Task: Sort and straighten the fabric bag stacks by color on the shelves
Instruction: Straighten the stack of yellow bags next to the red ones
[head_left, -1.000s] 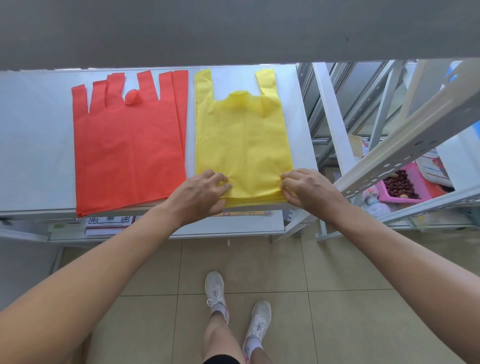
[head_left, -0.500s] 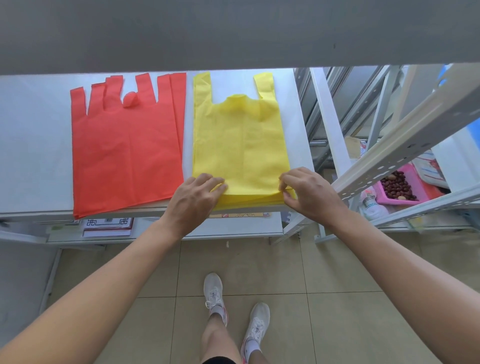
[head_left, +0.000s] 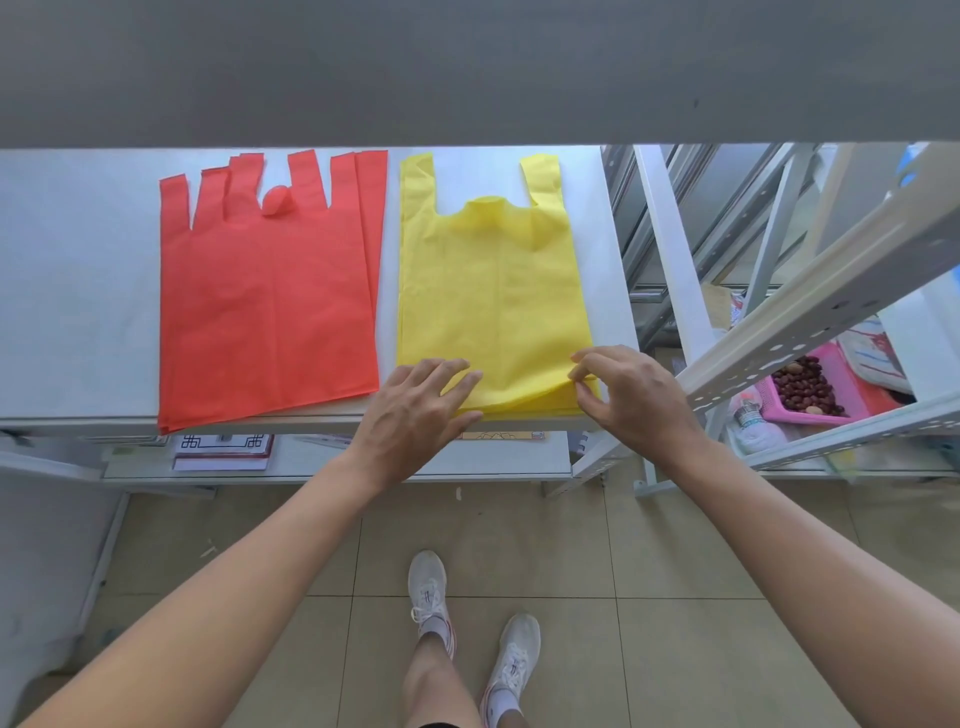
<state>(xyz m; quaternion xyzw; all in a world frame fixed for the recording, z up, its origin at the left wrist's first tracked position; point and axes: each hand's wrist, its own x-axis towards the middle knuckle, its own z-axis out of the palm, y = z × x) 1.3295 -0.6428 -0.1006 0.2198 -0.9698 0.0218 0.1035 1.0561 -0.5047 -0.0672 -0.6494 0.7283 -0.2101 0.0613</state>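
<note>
Two bag stacks lie flat side by side on one white shelf (head_left: 78, 312), handles pointing away from the person: a red stack (head_left: 270, 312) on the left and a yellow stack (head_left: 493, 291) on the right, close together but apart, with a thin strip of shelf showing between them. The red stack is fanned, so six handle strips show at its far end and its near left corner hangs over the shelf's front edge. The yellow stack sits squarer, showing two handles. Two hands work on the yellow stack's near edge. The left hand (head_left: 410, 415) lies on the near left corner with fingers almost straight and pressing down and the thumb along the front edge; whether the thumb goes under the fabric cannot be told. The right hand (head_left: 634, 395) has curled fingers, and thumb and forefinger pinch the near right corner, where the top layers are lifted a little. A grey board (head_left: 467, 67) overhead spans the whole top of the view and hides the back of the shelf. On a lower shelf (head_left: 337, 460) lie some booklets (head_left: 223, 449), partly hidden by the shelf above. To the right stands a second rack (head_left: 810, 312), whose perforated rails cross in front of one pink basket (head_left: 852, 384) of dark red fruit and one bottle (head_left: 750, 421). Two white shoes (head_left: 428, 587) stand on the tiled floor (head_left: 675, 545) below.
</note>
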